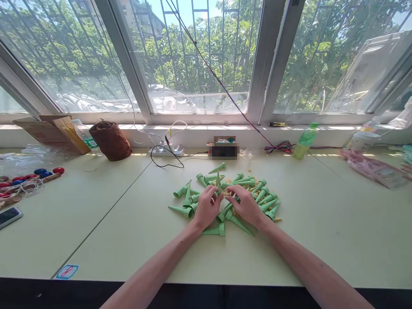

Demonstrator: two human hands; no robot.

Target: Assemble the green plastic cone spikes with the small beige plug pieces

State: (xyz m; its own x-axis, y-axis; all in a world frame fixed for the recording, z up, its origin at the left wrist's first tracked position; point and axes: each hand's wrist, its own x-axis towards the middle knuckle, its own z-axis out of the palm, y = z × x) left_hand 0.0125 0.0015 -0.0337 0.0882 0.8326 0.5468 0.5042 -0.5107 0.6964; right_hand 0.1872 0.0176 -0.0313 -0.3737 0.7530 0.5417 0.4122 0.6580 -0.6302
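Observation:
My left hand (207, 207) is closed around a pale green plastic spike (218, 179), its pointed tip upward. Close on the right, my right hand (246, 204) has its thumb and fingers drawn together at a small tan piece (227, 194); its exact shape is partly hidden by the fingers. Both hands are over a loose heap of similar green cone-shaped spikes (269, 200), each with a wider ribbed cap end. More small tan pieces (278, 219) lie among them, mostly covered. One spike (213, 231) rests in front of my left wrist.
Along the windowsill side stand a brown bag (110, 140), a power strip (166, 150) with cables, a small dark box (224, 150) and a green bottle (305, 140). Red and blue balls (43, 173) and a phone (9, 217) lie left; a pink plastic bag (373, 167) lies right.

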